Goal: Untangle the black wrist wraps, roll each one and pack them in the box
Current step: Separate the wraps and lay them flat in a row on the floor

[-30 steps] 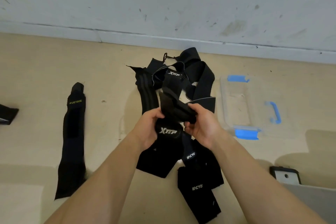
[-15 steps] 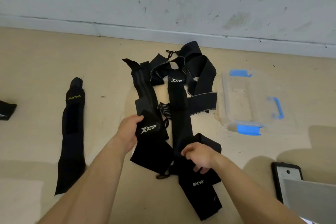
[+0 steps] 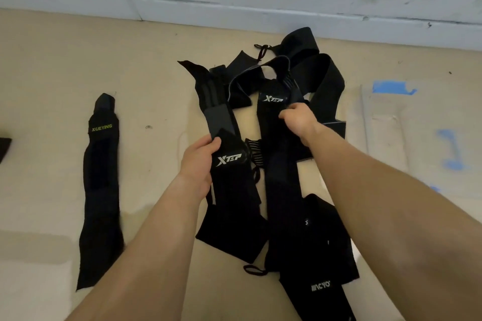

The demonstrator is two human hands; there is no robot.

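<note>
Sorting tangle (image 3: 326,81), we keep left hand (image 3: 198,161) clamped on Xtep wrap (image 3: 229,190) at floor (image 3: 156,60) centre. Right hand (image 3: 300,118) jumps from near end to far strap (image 3: 271,135), fingers curled on it. Still untangling, nothing rolled; box (image 3: 386,122) at right edge.

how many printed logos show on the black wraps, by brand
white XTEP logos on tangled black fabric wraps: 2
green XUEYING logo on the separate flat black wrap: 1
white unclear-lettered logo on the nearest black wrap: 1
total: 4
</note>
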